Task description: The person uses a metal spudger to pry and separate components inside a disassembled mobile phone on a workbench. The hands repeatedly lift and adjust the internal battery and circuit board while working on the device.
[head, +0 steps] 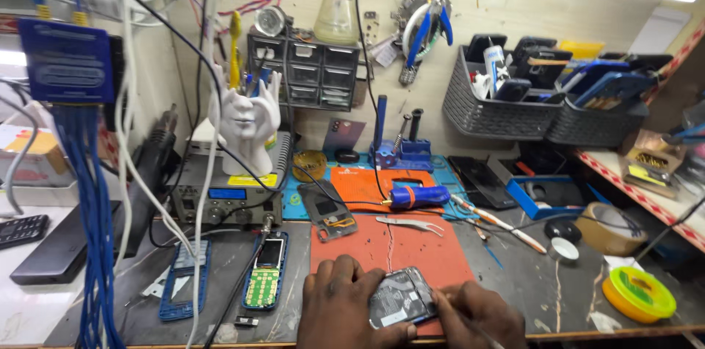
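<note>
Both hands work at the near edge of the bench. The left hand (345,305) lies flat with curled fingers, pressing down the left side of an opened phone (400,296) whose dark back, with its internals exposed, faces up. The right hand (477,316) is closed around a thin tool (429,314), its tip meeting the phone's lower right edge just ahead of the fingers.

The phone rests on a red-orange work mat (396,246) between the two hands. Its long axis runs diagonally, the upper end pointing away from the person and slightly right, the lower end tucked under the left thumb.

Just beyond the grip lies a pair of metal tweezers (411,225), and farther on a blue handheld tool (418,196) with a black cable. Left of the left hand sits a stripped keypad phone (266,272) and beside it a blue phone frame (183,279). Well to the right of the right hand lie a yellow-green spool (639,294) and a roll of brown tape (608,228).
</note>
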